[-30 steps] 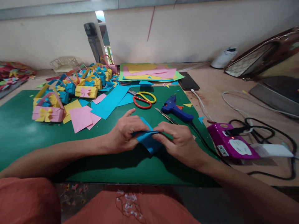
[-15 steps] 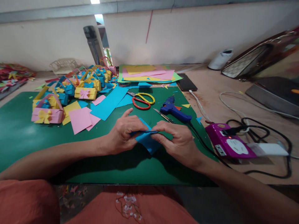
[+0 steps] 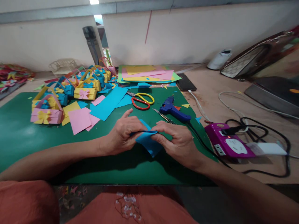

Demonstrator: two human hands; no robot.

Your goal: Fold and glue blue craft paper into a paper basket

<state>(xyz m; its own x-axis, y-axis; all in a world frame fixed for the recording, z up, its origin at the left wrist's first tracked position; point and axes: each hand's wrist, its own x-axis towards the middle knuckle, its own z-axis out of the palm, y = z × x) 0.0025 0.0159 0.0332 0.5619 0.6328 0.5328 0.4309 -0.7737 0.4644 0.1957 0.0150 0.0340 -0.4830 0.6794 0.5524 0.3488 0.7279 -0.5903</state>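
Observation:
A folded piece of blue paper is held above the green cutting mat. My left hand pinches its left side between thumb and fingers, the index finger sticking up. On the right side, my right hand grips the paper's folded edge between thumb and forefinger. One corner of the paper hangs down between the hands. Just beyond them lie a craft knife, a blue glue gun and scissors with red and yellow handles.
Small paper baskets with bows stand at the back left. Blue paper strips and pink paper pieces lie before them. Coloured sheets are stacked behind. To the right are a phone, a purple power strip and cables.
The blue paper's hanging corner has dropped slightly lower and shifted a little to the right, and its fold looks more rounded. Both hands keep their grip in nearly the same place.

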